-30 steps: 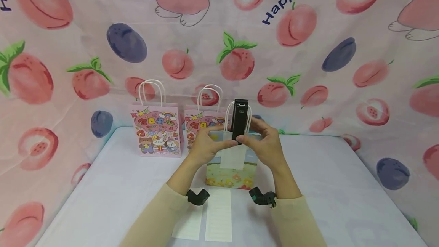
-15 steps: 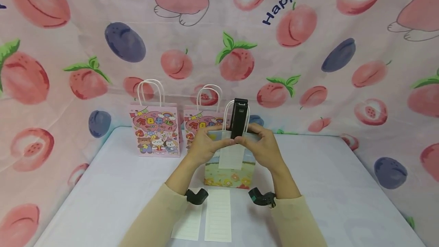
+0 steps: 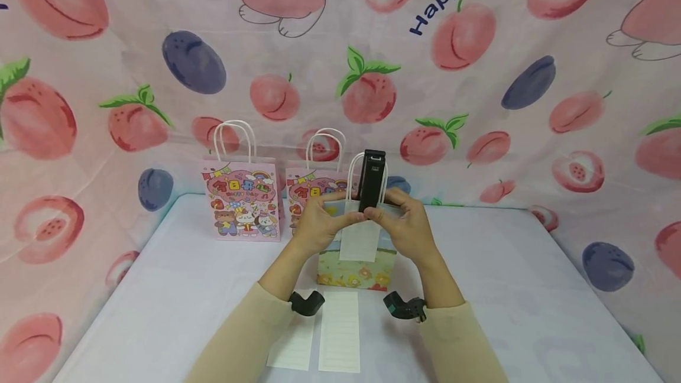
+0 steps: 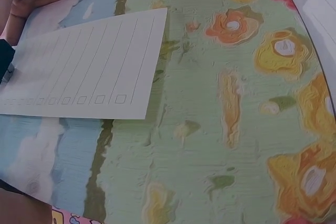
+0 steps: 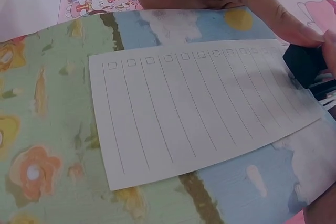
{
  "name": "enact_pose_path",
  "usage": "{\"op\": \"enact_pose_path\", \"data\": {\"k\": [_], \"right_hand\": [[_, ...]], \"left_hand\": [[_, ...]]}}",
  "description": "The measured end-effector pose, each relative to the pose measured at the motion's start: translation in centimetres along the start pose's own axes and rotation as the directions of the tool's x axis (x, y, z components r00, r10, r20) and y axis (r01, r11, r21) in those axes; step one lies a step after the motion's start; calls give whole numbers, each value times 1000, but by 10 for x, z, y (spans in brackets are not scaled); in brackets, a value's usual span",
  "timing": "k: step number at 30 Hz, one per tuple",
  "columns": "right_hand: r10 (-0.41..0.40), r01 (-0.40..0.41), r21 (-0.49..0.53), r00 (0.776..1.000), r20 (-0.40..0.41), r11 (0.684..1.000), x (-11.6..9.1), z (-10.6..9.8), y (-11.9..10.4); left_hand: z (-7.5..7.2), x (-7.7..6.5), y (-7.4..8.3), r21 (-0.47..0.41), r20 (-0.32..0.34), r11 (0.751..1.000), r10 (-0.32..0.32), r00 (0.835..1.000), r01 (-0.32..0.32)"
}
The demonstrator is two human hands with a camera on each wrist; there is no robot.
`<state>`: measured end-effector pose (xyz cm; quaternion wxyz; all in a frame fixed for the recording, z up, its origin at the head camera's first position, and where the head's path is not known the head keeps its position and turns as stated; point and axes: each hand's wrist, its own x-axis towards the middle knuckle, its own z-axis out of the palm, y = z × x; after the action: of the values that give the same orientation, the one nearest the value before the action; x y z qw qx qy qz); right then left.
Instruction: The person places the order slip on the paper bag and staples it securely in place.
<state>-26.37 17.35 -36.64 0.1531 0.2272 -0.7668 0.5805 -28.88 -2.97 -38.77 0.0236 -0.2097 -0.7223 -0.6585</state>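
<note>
A black stapler (image 3: 372, 179) stands upright over the top edge of a green-and-blue flowered gift bag (image 3: 346, 275). A white lined paper slip (image 3: 359, 246) hangs on the bag's front, its upper end under the stapler. My left hand (image 3: 318, 228) and right hand (image 3: 411, 228) grip from either side, thumbs meeting on the stapler's lower end. Their other fingers go behind the bag and are mostly hidden. In the right wrist view, the left thumb reaches the stapler's dark tip (image 5: 304, 65) at the slip's end. Checkboxes line one side of the slip (image 4: 100, 72) in the left wrist view.
Two pink cartoon gift bags with white handles stand behind to the left, one far left (image 3: 242, 205) and one partly behind my left hand (image 3: 298, 185). Two more lined slips, including the right one (image 3: 339, 333), lie on the white table (image 3: 505, 300) in front.
Both thumbs have drawn slightly closer together over the stapler's lower end, and less of that end shows below them. The bag and slip have hardly moved.
</note>
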Motion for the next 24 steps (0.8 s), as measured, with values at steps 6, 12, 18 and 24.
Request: {"op": "enact_pose_path", "data": {"k": [6, 12, 18, 24], "right_hand": [[8, -8, 2, 1000, -19, 1000, -1, 4, -1], [-19, 19, -16, 999, -51, 1000, -3, 8, -1], [-41, 37, -54, 996, -76, 998, -3, 10, 0], [-1, 1, -45, 1000, 0, 999, -3, 4, 0]], "left_hand": [[-1, -2, -2, 4, -3, 1000, 3, 1000, -3], [0, -2, -4, 11, -15, 998, 65, 998, -65], [1, -1, -7, 12, -39, 996, 83, 996, -83], [-1, -1, -6, 24, -22, 999, 28, 999, -27]]}}
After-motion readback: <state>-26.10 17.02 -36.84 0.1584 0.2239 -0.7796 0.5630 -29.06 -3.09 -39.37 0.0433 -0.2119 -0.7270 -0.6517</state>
